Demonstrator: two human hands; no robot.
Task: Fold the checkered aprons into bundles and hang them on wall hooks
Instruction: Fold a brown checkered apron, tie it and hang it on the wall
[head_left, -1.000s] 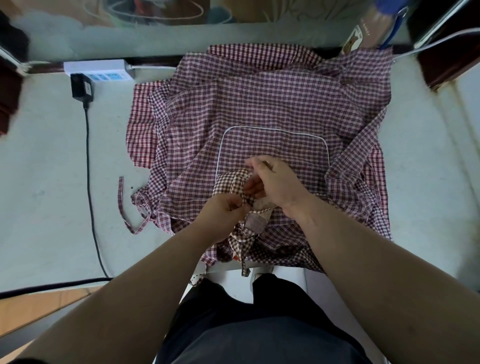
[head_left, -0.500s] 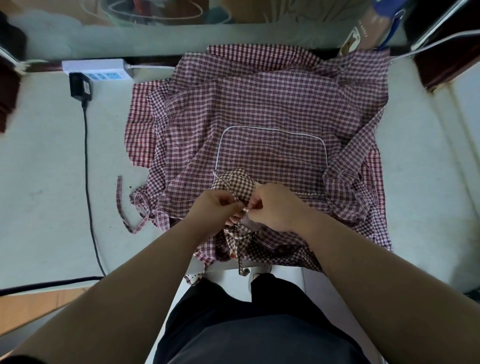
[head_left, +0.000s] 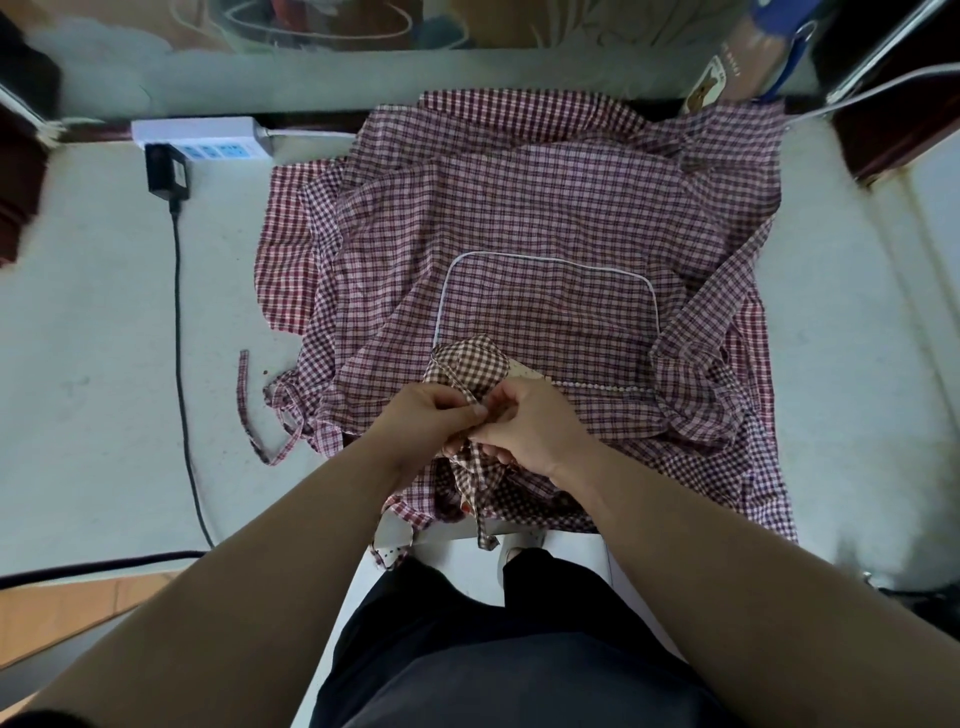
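A pile of maroon checkered aprons (head_left: 545, 218) lies spread on the white table (head_left: 93, 364), the top one showing a white-piped pocket (head_left: 550, 306). On its near part sits a small brown checkered bundle (head_left: 467, 366). My left hand (head_left: 431, 421) pinches the bundle's strap at its near side. My right hand (head_left: 530, 431) grips the same strap just to the right, fingers curled, touching the left hand. The bundle's strap ends (head_left: 480, 499) hang over the table's front edge. Most of the bundle is hidden under my hands.
A white power strip (head_left: 202, 137) with a black plug (head_left: 166, 171) and cable (head_left: 182, 338) lies at the back left. A loose apron tie (head_left: 249, 415) trails left of the pile. A bag with a bear print (head_left: 727, 78) stands at the back right.
My right hand has dropped from the bundle's top toward me and met the left hand at the strap. The brown bundle's top is now uncovered.
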